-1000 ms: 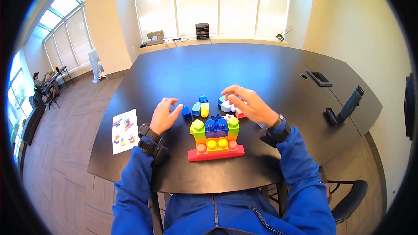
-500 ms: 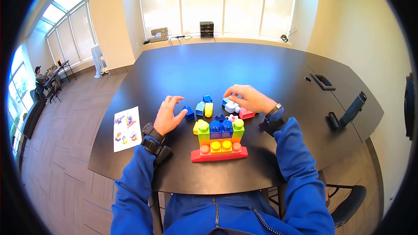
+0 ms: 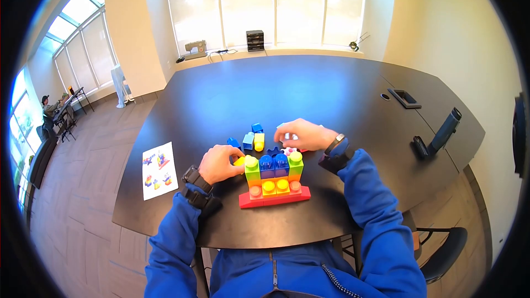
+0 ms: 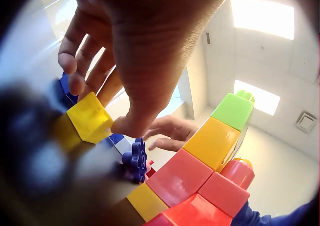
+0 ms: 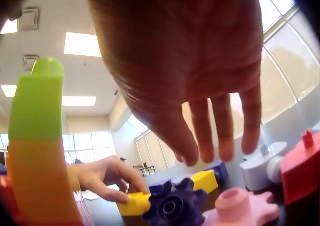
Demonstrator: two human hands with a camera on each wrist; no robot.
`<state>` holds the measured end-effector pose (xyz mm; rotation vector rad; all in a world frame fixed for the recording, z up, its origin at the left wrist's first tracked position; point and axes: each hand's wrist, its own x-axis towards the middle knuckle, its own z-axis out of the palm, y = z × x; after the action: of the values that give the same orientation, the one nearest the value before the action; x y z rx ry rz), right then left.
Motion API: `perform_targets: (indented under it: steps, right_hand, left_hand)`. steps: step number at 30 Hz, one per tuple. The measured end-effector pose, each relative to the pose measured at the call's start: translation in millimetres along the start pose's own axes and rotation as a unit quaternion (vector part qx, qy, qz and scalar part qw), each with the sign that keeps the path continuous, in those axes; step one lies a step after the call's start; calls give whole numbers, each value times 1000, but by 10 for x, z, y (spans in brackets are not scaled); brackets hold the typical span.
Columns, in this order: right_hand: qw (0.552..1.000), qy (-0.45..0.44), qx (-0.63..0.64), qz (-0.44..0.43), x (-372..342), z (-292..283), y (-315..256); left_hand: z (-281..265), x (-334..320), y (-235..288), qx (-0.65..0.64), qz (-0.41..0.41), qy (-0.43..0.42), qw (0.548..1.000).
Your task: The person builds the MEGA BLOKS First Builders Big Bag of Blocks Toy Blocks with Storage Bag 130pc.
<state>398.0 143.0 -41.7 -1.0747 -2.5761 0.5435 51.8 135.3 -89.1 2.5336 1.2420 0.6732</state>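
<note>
My left hand (image 3: 215, 164) pinches a yellow block (image 4: 91, 117) between thumb and fingers, just left of a built block wall (image 3: 268, 187). The wall has a red base, orange and yellow blocks above it, and green and blue blocks on top. Over the loose pieces behind the wall hovers my right hand (image 3: 307, 135), fingers loosely bent and nothing in them. Below it, in the right wrist view, lie a dark blue gear (image 5: 175, 208), a pink gear (image 5: 240, 208), a white piece (image 5: 262, 168) and a red piece (image 5: 302, 166).
Loose blocks lie behind the wall: light blue (image 3: 248, 141), yellow (image 3: 259, 142) and dark blue (image 3: 234, 143). A printed picture sheet (image 3: 159, 171) lies at the left table edge. On the right stands a black cylindrical object (image 3: 445, 131). A chair (image 3: 446, 254) is beyond the table's right front.
My left hand has come down and toward me onto the yellow block beside the wall. My right hand has shifted slightly left and down, still above the loose pieces.
</note>
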Motion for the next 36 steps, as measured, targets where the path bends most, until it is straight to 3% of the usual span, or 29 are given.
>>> perform_targets:
  steps: [2,6,7,9,10,12,14,15,16,18,19,21,25,28,30,31,33,36]
  right_hand:
    - [995,56,-47,-74,133,255,90]
    - [975,141,-17,-171,362,660,244]
    - [975,141,-17,-171,364,638,242]
    - [995,24,-75,-59,348,570,247]
    - [995,23,-77,-60,312,516,167]
    - [984,21,-176,30,222,405,-39]
    - [979,55,-196,2,171,443,16]
    - [972,89,-214,-25,152,457,47]
    - [972,90,-214,-25,166,483,140]
    - [961,154,-202,-106,207,549,334]
    - [961,155,-202,-106,196,534,282]
    - [973,102,-208,-18,173,476,118]
    - [959,79,-271,-14,179,477,233]
    - [966,129,-218,-41,174,339,272]
    - [989,143,16,-21,136,90,164]
    - [990,141,16,-21,106,9,143]
    - [966,138,215,-46,22,-139,100]
    - [958,113,264,-5,-195,-442,-341]
  left_hand:
    - [-22,1,12,19,-9,-7,1000]
    - [-63,-27,32,42,0,-1,999]
    - [-90,-37,57,36,-2,1,999]
    - [-99,-31,54,29,-4,3,1000]
    - [-82,-14,27,-33,-2,33,999]
    - [-86,-12,6,-94,-2,64,994]
    - [-113,-11,-2,-275,-27,67,959]
    - [-108,-5,-30,-275,-26,67,959]
    - [-91,8,-79,-362,0,77,929]
    - [-136,-12,-109,-475,26,68,877]
    - [-155,-24,-86,-475,26,67,877]
    - [-178,-44,-46,-556,36,59,829]
    - [-190,-80,65,-576,55,45,814]
    - [-220,-122,186,-556,72,47,827]
    - [-236,-163,264,-537,75,51,839]
    - [-228,-172,272,-538,74,53,838]
    - [-220,-174,280,-569,127,9,812]
    - [-144,-136,201,-516,171,16,839]
